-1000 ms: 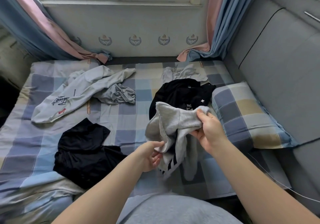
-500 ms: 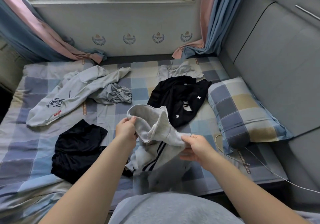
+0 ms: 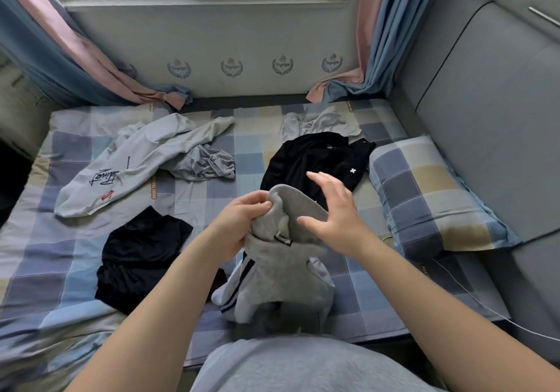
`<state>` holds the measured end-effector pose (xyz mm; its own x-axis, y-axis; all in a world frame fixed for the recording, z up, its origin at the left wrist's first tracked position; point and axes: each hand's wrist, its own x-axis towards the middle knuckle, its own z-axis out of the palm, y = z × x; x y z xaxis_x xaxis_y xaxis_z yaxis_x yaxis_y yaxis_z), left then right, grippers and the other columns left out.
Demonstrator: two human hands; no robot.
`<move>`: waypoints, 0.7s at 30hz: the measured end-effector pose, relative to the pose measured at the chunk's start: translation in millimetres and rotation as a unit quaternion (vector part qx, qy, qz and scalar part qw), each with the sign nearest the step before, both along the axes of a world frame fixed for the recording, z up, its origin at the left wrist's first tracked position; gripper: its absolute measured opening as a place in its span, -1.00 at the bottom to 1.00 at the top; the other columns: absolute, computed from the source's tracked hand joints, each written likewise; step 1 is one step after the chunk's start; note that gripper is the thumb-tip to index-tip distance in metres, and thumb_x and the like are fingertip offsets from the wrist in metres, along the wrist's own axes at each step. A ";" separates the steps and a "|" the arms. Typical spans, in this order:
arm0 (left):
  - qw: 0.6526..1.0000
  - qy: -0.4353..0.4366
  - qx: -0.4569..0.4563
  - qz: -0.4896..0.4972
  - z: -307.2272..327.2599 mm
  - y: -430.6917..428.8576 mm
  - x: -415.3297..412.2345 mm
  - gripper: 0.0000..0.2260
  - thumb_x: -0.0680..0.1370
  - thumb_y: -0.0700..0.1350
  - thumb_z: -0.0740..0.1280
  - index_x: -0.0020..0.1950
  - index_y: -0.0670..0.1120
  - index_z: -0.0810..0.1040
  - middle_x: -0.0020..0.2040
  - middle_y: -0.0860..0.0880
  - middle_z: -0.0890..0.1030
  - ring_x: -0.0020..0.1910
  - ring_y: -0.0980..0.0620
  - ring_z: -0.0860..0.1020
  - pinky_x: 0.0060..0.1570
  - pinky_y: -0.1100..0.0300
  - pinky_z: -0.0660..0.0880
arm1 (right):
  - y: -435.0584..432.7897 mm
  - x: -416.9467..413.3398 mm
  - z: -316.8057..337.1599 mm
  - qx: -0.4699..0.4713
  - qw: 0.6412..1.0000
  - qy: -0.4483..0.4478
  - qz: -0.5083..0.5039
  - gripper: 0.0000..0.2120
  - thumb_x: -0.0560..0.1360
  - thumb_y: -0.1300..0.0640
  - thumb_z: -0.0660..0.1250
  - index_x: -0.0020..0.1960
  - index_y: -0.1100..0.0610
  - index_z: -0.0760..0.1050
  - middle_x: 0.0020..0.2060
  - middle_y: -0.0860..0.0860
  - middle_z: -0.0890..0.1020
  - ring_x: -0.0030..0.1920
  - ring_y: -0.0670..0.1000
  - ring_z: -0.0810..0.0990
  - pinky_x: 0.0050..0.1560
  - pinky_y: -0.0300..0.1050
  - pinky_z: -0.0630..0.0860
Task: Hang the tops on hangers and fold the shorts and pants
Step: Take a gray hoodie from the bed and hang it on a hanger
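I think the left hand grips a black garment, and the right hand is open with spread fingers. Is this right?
Not quite. The left hand grips a grey garment, not a black one. The right hand is indeed open with spread fingers, as the head view shows.

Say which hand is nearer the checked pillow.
Right. The right hand hovers just left of the pillow; the left hand grips the grey garment farther left.
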<state>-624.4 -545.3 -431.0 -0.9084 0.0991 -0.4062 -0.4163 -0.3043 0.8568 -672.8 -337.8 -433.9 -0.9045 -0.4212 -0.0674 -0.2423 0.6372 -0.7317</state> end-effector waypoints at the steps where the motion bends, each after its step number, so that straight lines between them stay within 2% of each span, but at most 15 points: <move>1: 0.999 0.021 -0.021 -0.040 3.5 -0.6 1.3 -0.79 0.63 -0.28 0.24 -0.04 -0.10 0.65 -0.09 -0.12 0.63 -0.17 0.01 0.61 -0.14 0.17 0.55 | -5.1 -2.7 1.7 0.032 0.999 0.026 0.032 -0.29 0.46 -0.01 0.49 0.53 -0.15 0.26 0.51 -0.09 0.27 0.50 -0.02 0.17 0.47 0.06 0.14; 3: 0.990 0.065 -0.074 -0.104 8.7 -2.7 2.2 -0.79 0.62 -0.31 0.25 -0.02 -0.12 0.66 -0.11 -0.08 0.62 -0.17 0.08 0.58 -0.14 0.26 0.53 | -13.9 -8.4 0.5 0.058 0.995 0.016 0.077 -0.51 0.48 -0.04 0.48 0.38 -0.14 0.46 0.39 -0.08 0.47 0.42 0.00 0.36 0.44 0.09 0.25; 5: 0.982 0.094 -0.124 -0.111 10.3 -6.1 1.8 -0.81 0.62 -0.33 0.28 -0.02 -0.12 0.66 -0.15 -0.05 0.62 -0.18 0.11 0.56 -0.15 0.31 0.49 | -18.7 -11.7 -0.2 0.038 0.995 -0.035 0.088 -0.87 0.53 0.05 0.40 0.07 -0.10 0.60 0.03 -0.05 0.67 0.12 0.03 0.59 0.24 0.08 0.46; 6: 0.978 0.102 -0.149 -0.101 10.3 -8.2 2.2 -0.84 0.61 -0.31 0.32 -0.02 -0.12 0.67 -0.16 -0.05 0.62 -0.18 0.10 0.55 -0.16 0.31 0.47 | -19.0 -13.8 -1.1 0.021 0.995 -0.053 0.080 -0.90 0.53 0.12 0.35 -0.06 -0.08 0.59 -0.14 -0.04 0.68 -0.04 0.04 0.61 0.08 0.05 0.54; 7: 0.973 0.112 -0.182 -0.092 9.3 -10.5 3.0 -0.88 0.59 -0.28 0.37 -0.03 -0.10 0.67 -0.18 -0.04 0.62 -0.20 0.09 0.53 -0.19 0.30 0.46 | -18.6 -16.8 -2.2 0.007 0.996 -0.058 0.066 -0.83 0.53 0.20 0.32 -0.14 -0.05 0.58 -0.26 -0.05 0.65 -0.17 0.02 0.59 -0.09 -0.01 0.55; 9: 0.943 0.134 -0.294 -0.080 1.7 -14.6 4.5 -0.89 0.52 -0.21 0.46 -0.04 -0.01 0.66 -0.24 0.03 0.60 -0.26 0.12 0.51 -0.25 0.30 0.43 | -17.8 -22.2 -3.7 -0.036 0.997 -0.057 0.026 -0.75 0.52 0.29 0.28 -0.20 -0.02 0.57 -0.43 -0.13 0.55 -0.38 -0.11 0.46 -0.33 -0.17 0.38; 11: 0.885 0.129 -0.443 -0.069 -12.4 -15.6 6.0 -0.80 0.50 -0.22 0.44 -0.05 0.08 0.57 -0.22 0.08 0.58 -0.27 0.12 0.52 -0.30 0.29 0.42 | -18.7 -25.1 -2.9 -0.097 0.993 -0.058 -0.020 -0.78 0.54 0.31 0.28 -0.19 0.06 0.57 -0.50 -0.17 0.49 -0.47 -0.18 0.35 -0.41 -0.27 0.29; 12: 0.851 0.108 -0.511 -0.058 -20.6 -16.1 7.1 -0.76 0.49 -0.27 0.37 -0.04 0.08 0.51 -0.16 0.06 0.55 -0.21 0.07 0.53 -0.30 0.25 0.42 | -18.4 -26.3 -2.1 -0.129 0.989 -0.060 -0.043 -0.80 0.55 0.30 0.29 -0.18 0.10 0.57 -0.51 -0.17 0.48 -0.49 -0.18 0.32 -0.45 -0.28 0.27; 13: 0.824 0.077 -0.560 -0.041 -29.9 -17.3 8.8 -0.74 0.48 -0.31 0.30 -0.01 0.06 0.47 -0.09 0.03 0.52 -0.14 0.01 0.52 -0.26 0.18 0.43 | -17.1 -28.3 -1.4 -0.154 0.984 -0.058 -0.066 -0.82 0.56 0.30 0.29 -0.17 0.13 0.57 -0.51 -0.16 0.46 -0.49 -0.18 0.31 -0.47 -0.28 0.25; 14: 0.812 0.039 -0.582 -0.015 -38.7 -19.5 11.3 -0.73 0.46 -0.34 0.26 0.01 0.01 0.46 -0.04 -0.01 0.49 -0.09 -0.04 0.50 -0.25 0.12 0.42 | -14.7 -30.2 -0.8 -0.169 0.981 -0.054 -0.084 -0.84 0.56 0.30 0.30 -0.17 0.15 0.57 -0.49 -0.15 0.46 -0.49 -0.17 0.31 -0.47 -0.27 0.26; 16: 0.824 -0.035 -0.565 0.035 -54.2 -24.7 16.3 -0.77 0.46 -0.36 0.23 -0.01 -0.07 0.47 -0.05 -0.03 0.50 -0.12 -0.04 0.49 -0.31 0.16 0.36 | -8.7 -33.7 0.1 -0.178 0.977 -0.047 -0.104 -0.86 0.55 0.28 0.32 -0.16 0.14 0.58 -0.45 -0.08 0.50 -0.44 -0.12 0.35 -0.42 -0.22 0.29; 18: 0.863 -0.076 -0.495 0.074 -65.3 -29.1 17.9 -0.81 0.51 -0.35 0.24 -0.10 -0.10 0.58 -0.17 -0.05 0.59 -0.24 -0.01 0.50 -0.38 0.21 0.34 | -2.0 -34.5 -1.8 -0.170 0.978 -0.054 -0.106 -0.88 0.55 0.25 0.36 -0.15 0.12 0.59 -0.41 -0.02 0.52 -0.40 -0.07 0.37 -0.38 -0.15 0.30; 19: 0.894 -0.083 -0.428 0.100 -68.3 -30.3 18.1 -0.81 0.55 -0.33 0.27 -0.11 -0.12 0.64 -0.21 -0.08 0.62 -0.28 -0.02 0.49 -0.38 0.21 0.34 | 1.6 -34.4 -3.9 -0.158 0.979 -0.058 -0.110 -0.87 0.55 0.24 0.38 -0.17 0.10 0.59 -0.42 -0.03 0.52 -0.41 -0.08 0.37 -0.37 -0.15 0.30; 21: 0.955 -0.089 -0.231 0.165 -67.8 -29.4 19.1 -0.84 0.60 -0.28 0.33 -0.09 -0.18 0.69 -0.25 -0.12 0.64 -0.31 -0.05 0.52 -0.38 0.24 0.39 | 9.1 -33.4 -9.4 -0.137 0.980 -0.070 -0.124 -0.84 0.55 0.26 0.38 -0.18 0.08 0.61 -0.42 -0.03 0.53 -0.42 -0.12 0.39 -0.38 -0.11 0.36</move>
<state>-605.3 -574.7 -498.7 -0.7716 -0.4073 -0.4886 -0.5153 -0.0500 0.8555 -706.1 -328.7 -443.3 -0.9712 -0.2093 -0.1139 0.0108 0.4388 -0.8985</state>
